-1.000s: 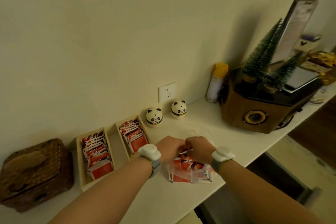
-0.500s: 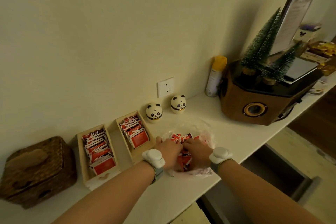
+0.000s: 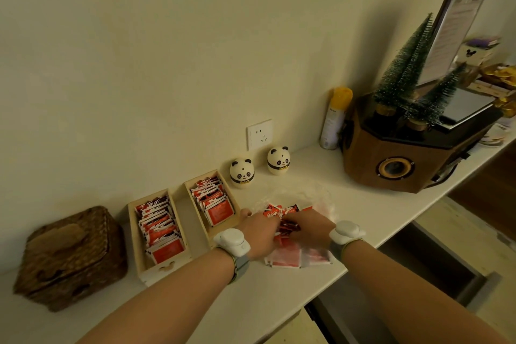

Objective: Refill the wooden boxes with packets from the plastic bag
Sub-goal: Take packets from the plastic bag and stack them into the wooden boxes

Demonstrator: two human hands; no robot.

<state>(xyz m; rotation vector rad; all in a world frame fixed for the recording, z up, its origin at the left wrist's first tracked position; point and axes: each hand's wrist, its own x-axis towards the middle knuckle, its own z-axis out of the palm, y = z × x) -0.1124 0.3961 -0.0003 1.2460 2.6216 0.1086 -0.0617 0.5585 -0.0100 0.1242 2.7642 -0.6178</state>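
Observation:
Two pale wooden boxes stand side by side on the white shelf, the left box (image 3: 139,248) and the right box (image 3: 192,193). Both hold rows of red-and-white packets. To their right lies a clear plastic bag (image 3: 321,198) with a heap of red packets (image 3: 287,255) in it. My left hand (image 3: 258,232) and my right hand (image 3: 310,227) rest on that heap, fingers curled down among the packets, knuckles almost touching. The fingertips are hidden in the pile.
A woven basket box (image 3: 69,254) sits at the far left. Two panda figurines (image 3: 242,173) stand by a wall socket (image 3: 259,134). A wooden speaker (image 3: 405,159) with small trees and a spray can (image 3: 333,117) fill the right. An open drawer (image 3: 418,274) is below the shelf edge.
The bag went from being held up and pulled at by both hands to lying spread on the shelf. Both hands dropped into the packets and the view moved closer.

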